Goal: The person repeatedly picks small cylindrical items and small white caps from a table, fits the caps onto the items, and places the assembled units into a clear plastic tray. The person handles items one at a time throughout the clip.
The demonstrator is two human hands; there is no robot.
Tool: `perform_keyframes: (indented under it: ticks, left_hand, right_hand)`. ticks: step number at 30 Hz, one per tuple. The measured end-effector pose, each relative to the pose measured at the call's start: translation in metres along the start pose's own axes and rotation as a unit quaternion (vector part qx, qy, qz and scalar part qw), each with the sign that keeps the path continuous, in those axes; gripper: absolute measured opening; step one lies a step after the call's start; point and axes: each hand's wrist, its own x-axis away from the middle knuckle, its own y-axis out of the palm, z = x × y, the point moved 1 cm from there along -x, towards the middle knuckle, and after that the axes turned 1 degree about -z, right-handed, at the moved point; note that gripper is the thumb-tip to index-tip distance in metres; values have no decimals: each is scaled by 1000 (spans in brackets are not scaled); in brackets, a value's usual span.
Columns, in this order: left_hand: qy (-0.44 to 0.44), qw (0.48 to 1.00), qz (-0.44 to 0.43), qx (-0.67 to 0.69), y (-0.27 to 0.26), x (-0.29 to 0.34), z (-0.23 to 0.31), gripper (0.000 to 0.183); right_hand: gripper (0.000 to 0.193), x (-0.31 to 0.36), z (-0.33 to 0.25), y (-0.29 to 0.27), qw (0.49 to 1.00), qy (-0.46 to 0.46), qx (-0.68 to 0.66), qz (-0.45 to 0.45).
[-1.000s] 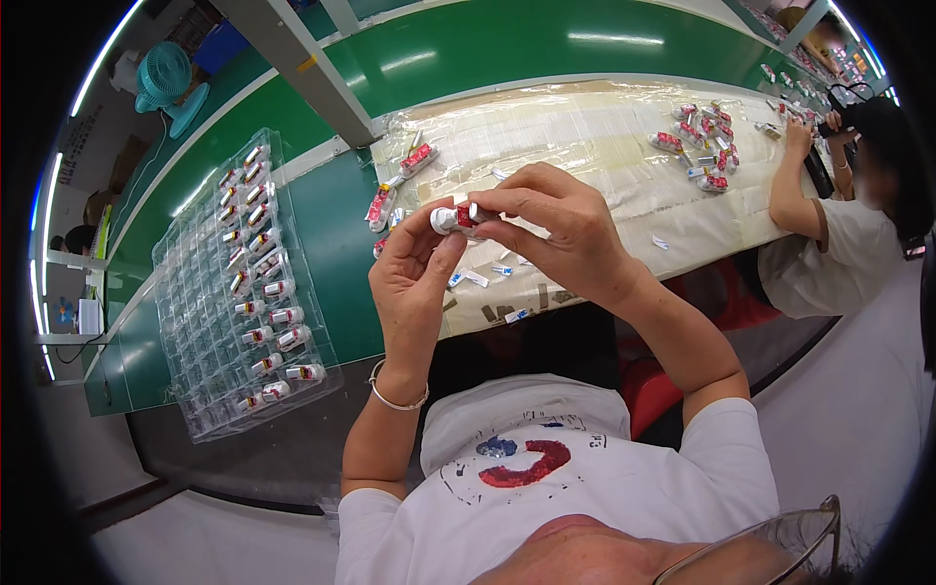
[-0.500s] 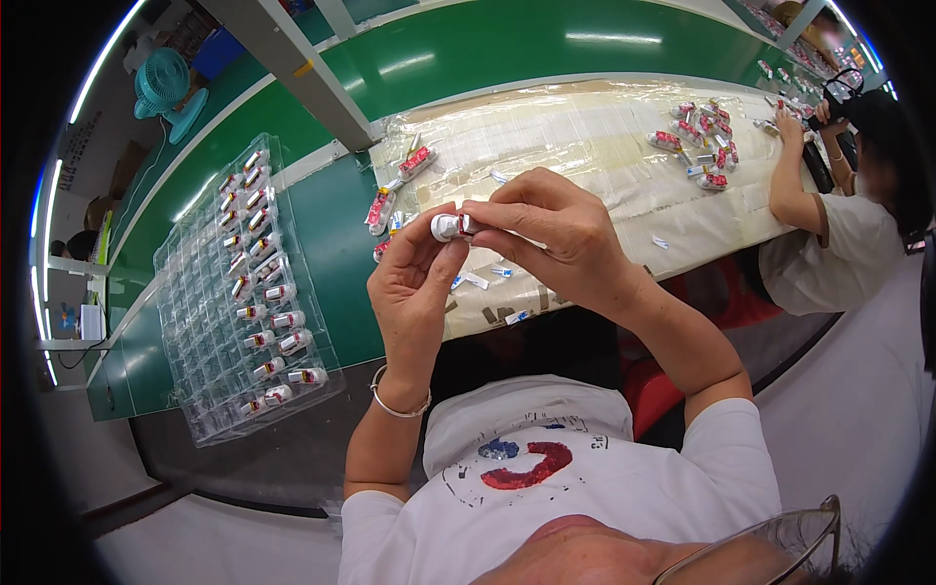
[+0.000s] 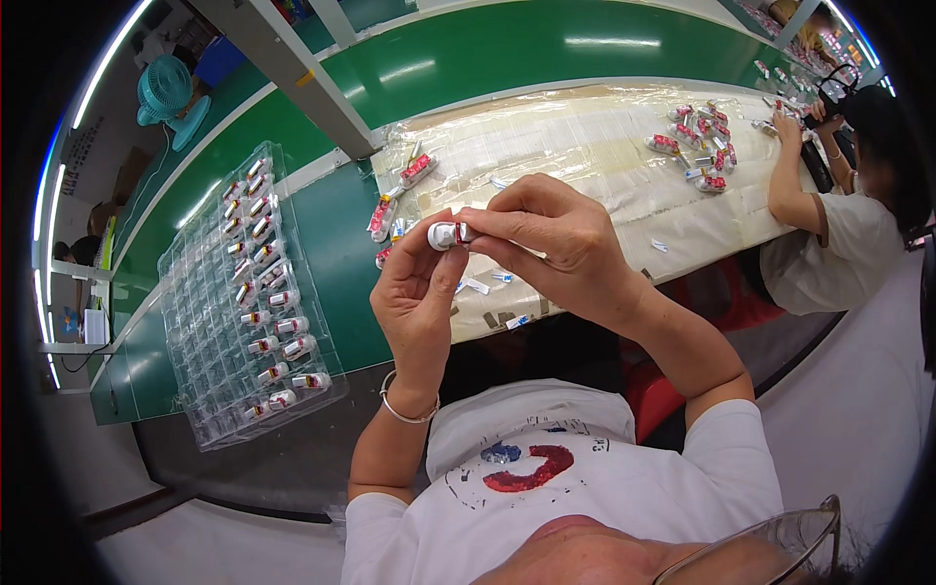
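Note:
A small white bottle-like piece with a red band [image 3: 445, 235] is held between both hands above the near edge of the covered table. My left hand [image 3: 413, 304] is closed round its white rounded end, thumb below and fingers behind. At its banded end, my right hand [image 3: 570, 239] pinches with thumb and fingertips, hiding part of it. Just beyond my left hand lie similar red-labelled pieces [image 3: 419, 169]. Beneath my hands, small white-and-blue paper slips [image 3: 477, 286] are scattered on the pale table cover [image 3: 570, 127].
To the left, a clear plastic tray [image 3: 210, 336] has similar pieces in its right-hand columns. A metal post [image 3: 292, 83] rises beyond. More red-labelled pieces [image 3: 687, 135] are heaped at the right, near a seated co-worker [image 3: 829, 234]. A teal fan [image 3: 166, 88] stands far left.
My hands stay closed on the small piece, which looks slightly turned, with more of its red band showing. The view has shifted a little; the tray and table pieces look unmoved.

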Motion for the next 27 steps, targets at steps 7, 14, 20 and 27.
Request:
perform_keyframes:
  ticks: [7,14,20,27]
  left_hand:
    - [-22,999,-1,42,6,-1,8,35]
    - [-33,998,29,47,-3,-2,-4,32]
    - [34,996,43,74,2,-1,3,30]
    - [39,992,31,118,1,0,4,25]
  right_hand:
    - [25,0,0,0,996,-34,81,-16]
    - [38,0,4,7,996,-57,71,-8]
    - [47,6,10,9,994,18,-108,18]
    - [42,11,8,13,984,71,-163,17]
